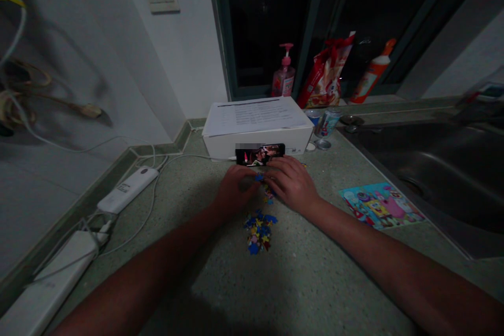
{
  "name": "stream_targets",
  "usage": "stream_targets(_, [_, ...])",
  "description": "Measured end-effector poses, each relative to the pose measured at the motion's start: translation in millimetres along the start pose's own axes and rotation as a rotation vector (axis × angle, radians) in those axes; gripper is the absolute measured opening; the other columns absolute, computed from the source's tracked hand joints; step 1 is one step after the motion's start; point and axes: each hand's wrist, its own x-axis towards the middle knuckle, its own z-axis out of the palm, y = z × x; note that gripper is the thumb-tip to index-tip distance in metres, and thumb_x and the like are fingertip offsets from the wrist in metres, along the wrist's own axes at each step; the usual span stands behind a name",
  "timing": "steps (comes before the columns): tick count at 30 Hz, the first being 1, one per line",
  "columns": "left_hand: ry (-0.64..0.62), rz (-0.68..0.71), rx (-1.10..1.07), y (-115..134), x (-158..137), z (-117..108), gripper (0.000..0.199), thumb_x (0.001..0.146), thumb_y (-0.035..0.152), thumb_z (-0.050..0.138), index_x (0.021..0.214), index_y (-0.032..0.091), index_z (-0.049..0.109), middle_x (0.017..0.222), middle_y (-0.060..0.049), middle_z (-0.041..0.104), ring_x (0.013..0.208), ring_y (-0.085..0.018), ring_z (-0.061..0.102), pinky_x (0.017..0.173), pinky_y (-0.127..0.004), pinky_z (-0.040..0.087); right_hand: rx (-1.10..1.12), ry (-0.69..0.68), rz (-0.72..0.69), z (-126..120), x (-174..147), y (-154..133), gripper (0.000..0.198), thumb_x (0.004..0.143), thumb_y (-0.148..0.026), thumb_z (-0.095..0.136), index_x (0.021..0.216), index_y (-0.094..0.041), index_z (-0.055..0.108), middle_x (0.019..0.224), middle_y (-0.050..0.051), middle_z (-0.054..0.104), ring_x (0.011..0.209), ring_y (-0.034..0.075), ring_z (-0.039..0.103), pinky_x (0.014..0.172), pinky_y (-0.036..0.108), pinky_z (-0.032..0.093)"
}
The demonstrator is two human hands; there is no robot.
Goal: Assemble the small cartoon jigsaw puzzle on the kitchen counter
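Observation:
Thumb and forefinger of my left hand (pixel 236 189) close on a small blue jigsaw piece (pixel 259 177). Just right of it, my right hand (pixel 294 185) lies low over the counter with its fingers stretched and apart. Its fingertips are close to the blue piece, and partly cover a few small colourful pieces (pixel 269 197) under them. A loose heap of jigsaw pieces (pixel 260 228), mostly blue and yellow, lies nearer to me. Behind the hands a phone (pixel 260 155) playing a video leans against a white box (pixel 252 139).
A cartoon picture sheet (pixel 381 205) lies at right beside the metal sink (pixel 441 168). A can (pixel 328 122) stands by the box. Power strips (pixel 128 189) and cables run along the left wall. A pump bottle (pixel 283 76), red bag (pixel 328 73) and orange bottle (pixel 372 73) line the window.

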Motion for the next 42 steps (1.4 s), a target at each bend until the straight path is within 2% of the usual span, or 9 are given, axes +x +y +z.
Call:
stream_targets(5, [-0.023,0.044,0.132,4,-1,-1,0.022,0.090,0.023,0.074,0.112,0.023,0.074,0.113,-0.008,0.076,0.110,-0.026,0.067,0.103,-0.047,0.051,-0.005,0.000,0.018,1,0,-1,0.012,0.101,-0.025,0.067,0.109,-0.020,0.075,0.122,0.013,0.075,0.121,0.031,0.066,0.108,0.058,0.054])
stream_targets(16, [0.002,0.037,0.169,1,-1,0,0.021,0.093,0.021,0.073,0.114,0.021,0.074,0.112,-0.009,0.075,0.108,-0.027,0.066,0.102,-0.047,0.050,0.013,-0.089,0.034,3,-1,2,0.012,0.100,-0.023,0.065,0.103,-0.019,0.076,0.118,0.014,0.074,0.116,0.032,0.066,0.102,0.058,0.056])
stream_targets(26, [-0.035,-0.016,0.197,-1,-1,1,0.023,0.094,0.022,0.072,0.117,0.026,0.074,0.116,-0.006,0.075,0.111,-0.027,0.065,0.104,-0.048,0.049,0.009,-0.072,0.043,3,-1,0,0.015,0.100,-0.028,0.066,0.112,-0.020,0.073,0.122,0.013,0.073,0.122,0.032,0.064,0.106,0.058,0.055])
stream_targets(31, [-0.028,0.017,0.194,-1,-1,1,0.022,0.094,0.021,0.073,0.116,0.020,0.074,0.113,-0.009,0.075,0.110,-0.027,0.065,0.103,-0.047,0.050,0.002,-0.094,0.050,3,-1,0,0.019,0.099,-0.029,0.068,0.116,-0.019,0.072,0.129,0.014,0.072,0.128,0.034,0.062,0.112,0.061,0.050])
stream_targets(37, [-0.035,0.038,0.202,-4,-1,2,0.021,0.095,0.024,0.072,0.116,0.024,0.074,0.112,-0.006,0.075,0.108,-0.026,0.066,0.100,-0.045,0.053,0.051,-0.079,0.045,4,-1,0,0.025,0.101,-0.032,0.066,0.123,-0.022,0.071,0.132,0.013,0.071,0.131,0.033,0.060,0.111,0.063,0.049])
stream_targets(42, [-0.029,0.083,0.204,-8,-2,4,0.022,0.094,0.024,0.074,0.116,0.024,0.075,0.112,-0.006,0.076,0.107,-0.026,0.068,0.099,-0.044,0.054,0.069,-0.076,0.049,4,0,0,0.024,0.100,-0.033,0.067,0.122,-0.022,0.072,0.130,0.014,0.072,0.129,0.033,0.062,0.110,0.062,0.050])
